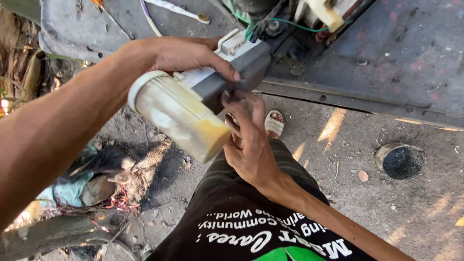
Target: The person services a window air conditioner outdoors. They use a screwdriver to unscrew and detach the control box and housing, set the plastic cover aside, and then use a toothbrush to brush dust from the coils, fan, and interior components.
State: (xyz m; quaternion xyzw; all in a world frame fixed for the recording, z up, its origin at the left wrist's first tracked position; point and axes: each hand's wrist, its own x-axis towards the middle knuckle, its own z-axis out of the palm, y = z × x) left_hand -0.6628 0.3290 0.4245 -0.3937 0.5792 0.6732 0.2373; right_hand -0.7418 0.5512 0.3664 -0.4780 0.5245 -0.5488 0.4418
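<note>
My left hand (179,53) grips a fuel-pump-like assembly from above: a dirty white-and-yellowed plastic cylinder (181,118) topped with a white connector part (235,42) and a grey bracket (241,72). The cylinder points down toward my lap, held in the air. My right hand (249,140) reaches up from below, and its fingertips touch the lower edge of the grey bracket. Green wires (290,24) run from behind the assembly toward the vehicle's underside.
A dark metal vehicle panel (401,63) spans the top right. A round dark tin lid (400,161) lies on the dirt at right. My sandalled foot (274,123) shows below the hands. Rags and debris (82,186) lie at left. A toothbrush (179,10) rests on a grey mat.
</note>
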